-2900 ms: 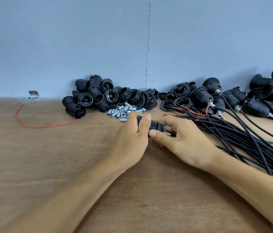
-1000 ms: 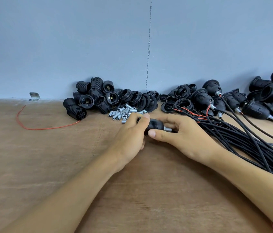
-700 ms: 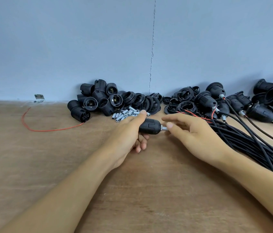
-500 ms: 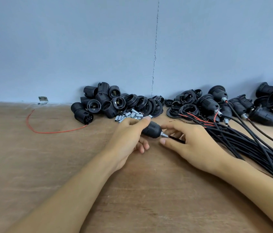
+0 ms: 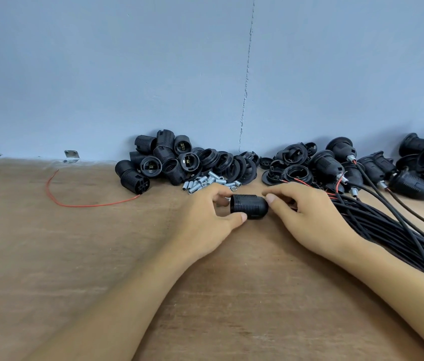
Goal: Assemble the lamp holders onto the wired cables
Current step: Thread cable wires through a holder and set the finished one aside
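Observation:
A black ribbed lamp holder [image 5: 249,206] lies sideways just above the wooden table [image 5: 101,256], at the centre. My left hand [image 5: 205,220] grips its left end between thumb and fingers. My right hand [image 5: 310,217] sits at its right end, thumb tip against the holder's rounded cap and fingers curled under. A dark bit of black cable shows between those fingers; the joint with the holder is hidden. The bundle of black cables [image 5: 393,230] runs from under my right hand to the right edge.
Loose holder bodies [image 5: 161,162] and rings [image 5: 231,165] are heaped against the blue wall, with small metal threaded tubes [image 5: 205,181] in front. Wired holders [image 5: 411,183] lie at the back right. A red wire [image 5: 75,203] and a metal bracket [image 5: 71,155] lie at the left.
Both hands shifted slightly with the holder. The metal tube at its right end, seen before, is now covered by my right thumb, which has closed up against the cap.

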`<state>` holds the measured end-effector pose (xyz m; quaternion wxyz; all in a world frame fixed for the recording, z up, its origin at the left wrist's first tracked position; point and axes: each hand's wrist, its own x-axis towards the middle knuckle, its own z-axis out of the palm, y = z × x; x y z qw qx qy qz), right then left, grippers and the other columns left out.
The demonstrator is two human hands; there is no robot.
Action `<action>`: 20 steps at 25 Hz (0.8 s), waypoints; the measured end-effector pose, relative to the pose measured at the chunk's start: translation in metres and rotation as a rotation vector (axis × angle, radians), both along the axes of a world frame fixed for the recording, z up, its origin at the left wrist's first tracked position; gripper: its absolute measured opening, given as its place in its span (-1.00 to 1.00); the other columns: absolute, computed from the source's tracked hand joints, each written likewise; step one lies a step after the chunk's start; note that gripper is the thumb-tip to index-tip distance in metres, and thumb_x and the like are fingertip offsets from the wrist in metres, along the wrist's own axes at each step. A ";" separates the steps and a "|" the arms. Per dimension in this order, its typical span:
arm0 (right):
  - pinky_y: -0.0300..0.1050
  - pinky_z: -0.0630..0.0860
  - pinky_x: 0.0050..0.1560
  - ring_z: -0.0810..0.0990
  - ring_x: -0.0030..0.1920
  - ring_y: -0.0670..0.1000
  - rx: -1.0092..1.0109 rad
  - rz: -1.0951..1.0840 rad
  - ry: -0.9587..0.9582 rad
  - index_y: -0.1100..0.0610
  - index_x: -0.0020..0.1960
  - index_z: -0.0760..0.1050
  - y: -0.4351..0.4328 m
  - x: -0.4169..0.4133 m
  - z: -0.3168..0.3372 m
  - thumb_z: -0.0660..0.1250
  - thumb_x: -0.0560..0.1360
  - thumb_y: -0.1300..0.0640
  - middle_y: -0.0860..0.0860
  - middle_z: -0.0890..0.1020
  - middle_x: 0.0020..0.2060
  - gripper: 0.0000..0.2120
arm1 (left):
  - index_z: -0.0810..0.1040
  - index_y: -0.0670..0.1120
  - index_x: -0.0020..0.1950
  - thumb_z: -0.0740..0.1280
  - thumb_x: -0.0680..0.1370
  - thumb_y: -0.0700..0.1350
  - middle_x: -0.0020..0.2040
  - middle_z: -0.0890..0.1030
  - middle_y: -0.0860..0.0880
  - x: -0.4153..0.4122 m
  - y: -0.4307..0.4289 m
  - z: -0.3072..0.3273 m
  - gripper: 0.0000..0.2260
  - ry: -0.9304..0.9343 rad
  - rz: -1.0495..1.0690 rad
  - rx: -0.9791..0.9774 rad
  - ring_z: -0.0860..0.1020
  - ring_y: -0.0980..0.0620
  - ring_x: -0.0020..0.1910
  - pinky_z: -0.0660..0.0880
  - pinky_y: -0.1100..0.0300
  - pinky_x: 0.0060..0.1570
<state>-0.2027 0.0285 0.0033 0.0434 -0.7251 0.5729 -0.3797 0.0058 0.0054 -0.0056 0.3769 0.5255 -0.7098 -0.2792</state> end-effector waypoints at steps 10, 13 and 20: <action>0.04 0.57 0.16 0.64 0.05 0.15 0.170 -0.328 -0.095 0.17 0.13 0.63 -0.071 0.024 0.029 0.33 0.49 0.18 0.12 0.68 0.02 -0.76 | 0.45 0.22 -0.02 0.57 0.34 0.18 -0.06 0.59 0.24 0.001 0.007 -0.003 -0.63 -0.056 -0.118 -0.058 0.46 0.40 -0.06 0.28 0.39 -0.21; 0.10 0.63 0.02 0.66 -0.10 0.24 0.249 -0.367 -0.068 0.28 0.02 0.59 -0.085 0.031 0.031 0.32 0.46 0.19 0.18 0.66 -0.09 -0.80 | 0.46 0.21 0.00 0.58 0.35 0.16 -0.06 0.60 0.23 0.002 0.006 -0.003 -0.64 -0.052 -0.124 -0.064 0.47 0.39 -0.03 0.30 0.42 -0.21; 0.14 0.63 0.00 0.64 -0.10 0.32 0.122 -0.337 -0.146 0.30 0.01 0.60 -0.083 0.036 0.036 0.28 0.47 0.25 0.24 0.67 -0.13 -0.80 | 0.50 0.16 0.03 0.59 0.37 0.10 -0.07 0.59 0.22 0.002 0.004 -0.003 -0.65 -0.042 -0.117 -0.066 0.47 0.41 -0.03 0.30 0.52 -0.17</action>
